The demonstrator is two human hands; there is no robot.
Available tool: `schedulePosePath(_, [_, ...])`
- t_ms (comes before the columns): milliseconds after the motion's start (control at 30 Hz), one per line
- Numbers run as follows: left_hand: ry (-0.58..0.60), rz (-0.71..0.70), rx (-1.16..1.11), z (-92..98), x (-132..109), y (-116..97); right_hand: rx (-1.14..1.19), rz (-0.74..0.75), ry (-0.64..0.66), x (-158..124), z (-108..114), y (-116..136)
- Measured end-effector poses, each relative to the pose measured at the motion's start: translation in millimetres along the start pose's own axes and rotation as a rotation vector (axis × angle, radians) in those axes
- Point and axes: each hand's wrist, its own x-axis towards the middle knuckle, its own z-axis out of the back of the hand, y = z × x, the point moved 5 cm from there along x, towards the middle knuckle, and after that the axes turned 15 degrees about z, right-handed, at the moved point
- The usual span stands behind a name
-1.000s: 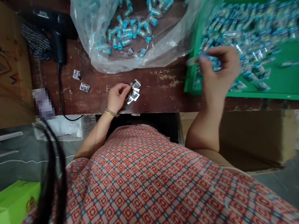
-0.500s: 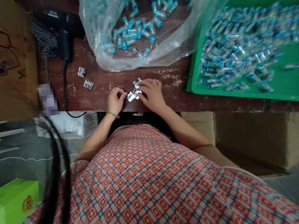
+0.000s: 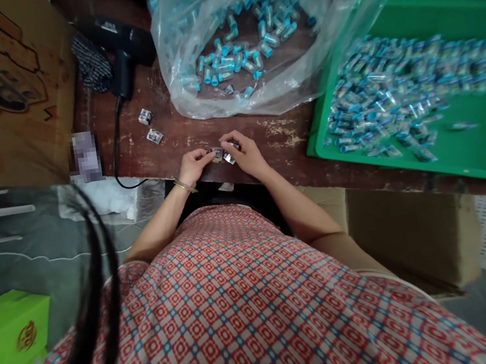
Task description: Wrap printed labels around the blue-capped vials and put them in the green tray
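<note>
Both hands, left (image 3: 191, 166) and right (image 3: 246, 154), fingers pinched together on small printed wrappers (image 3: 221, 154).

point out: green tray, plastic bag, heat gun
green tray (image 3: 468, 158), head view, bare floor near its front rim.
plastic bag (image 3: 336, 8), head view, clear right wall of the bag.
heat gun (image 3: 128, 42), head view, black body above the handle.
</note>
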Motion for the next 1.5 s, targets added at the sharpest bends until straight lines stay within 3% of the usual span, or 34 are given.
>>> schedulePosePath(100, [-0.064, -0.046, 0.108, 3.8, 4.0, -1.3, 0.055, -0.022, -0.007, 2.6, -1.0, -0.8])
schedulePosePath(267, [-0.387, -0.27, 0.599, 14.1, 3.9, -12.7, 0.063, -0.149, -0.127, 1.6, 7.5, -14.9])
schedulePosePath(367, [-0.47, -0.326, 0.632, 16.8, 0.1, -19.1, 0.11, -0.183, -0.128, 1.0, 9.4, -17.1])
schedulePosePath(433, [-0.399, -0.378, 0.552, 11.7, -0.9, -23.8, 0.117, -0.183, -0.125, 1.5, 9.1, -14.2])
schedulePosePath(500, [-0.248, -0.396, 0.432, 2.2, 1.4, -26.7, 0.119, -0.169, -0.12, 3.1, 7.4, -9.4])
schedulePosePath(600, [-0.098, -0.317, 0.243, -8.0, 9.2, -25.9, 0.066, -0.135, -0.098, 7.7, 4.4, -3.6])
schedulePosePath(767, [-0.149, -0.247, 0.198, -4.4, 18.0, -21.2, -0.244, -0.128, 0.004, 17.3, -0.5, -7.4])
schedulePosePath(867, [-0.267, -0.263, 0.259, 10.4, 20.1, -20.6, -0.463, -0.107, 0.064, 21.2, -2.3, -8.6])
schedulePosePath(967, [-0.316, -0.224, 0.227, 28.4, 23.7, -20.1, -0.593, 0.006, 0.157, 29.3, -1.2, -3.0])
schedulePosePath(1067, [-0.293, -0.141, 0.126, 41.0, 27.4, -19.6, -0.545, 0.093, 0.153, 54.8, 13.7, -2.0])
schedulePosePath(1200, [-0.192, -0.03, -0.048, 42.6, 27.6, -21.0, -0.572, 0.112, 0.072, 122.4, 41.1, -23.1])
schedulePosePath(1333, [-0.121, 0.022, -0.154, 41.2, 20.8, -28.7, -0.76, -0.001, 0.298, 178.6, 33.4, -63.5])
schedulePosePath(1400, [-0.106, 0.015, -0.188, 44.3, 15.6, -33.5, -0.786, -0.017, 0.318, 187.6, 27.4, -71.9])
schedulePosePath(1500, [-0.103, -0.01, -0.215, 51.0, 7.8, -38.7, -0.562, 0.045, 0.19, 177.0, 25.5, -56.2])
